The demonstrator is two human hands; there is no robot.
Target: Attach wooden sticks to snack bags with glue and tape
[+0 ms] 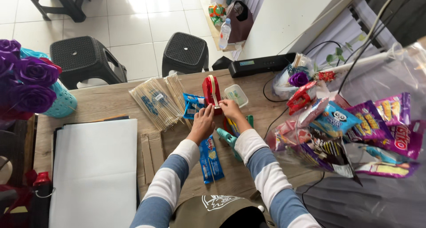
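Note:
A red tape dispenser (211,89) stands upright at the middle of the wooden table (111,101). My right hand (231,109) pinches at its front, where the tape comes off. My left hand (202,123) rests flat beside it, fingertips touching a small blue snack packet (192,105). A long blue biscuit packet (210,159) lies between my forearms. A teal glue gun (228,138) lies under my right wrist. Whether a tape strip is between my right fingers is too small to tell.
Bundles of wooden skewers (157,101) lie left of the dispenser, a clear plastic box (236,95) right of it. White sheets (95,170) cover the left. Purple fabric roses (26,81) stand far left. Wrapped snack packets (355,130) fill the right. Two black stools (184,53) stand beyond the table.

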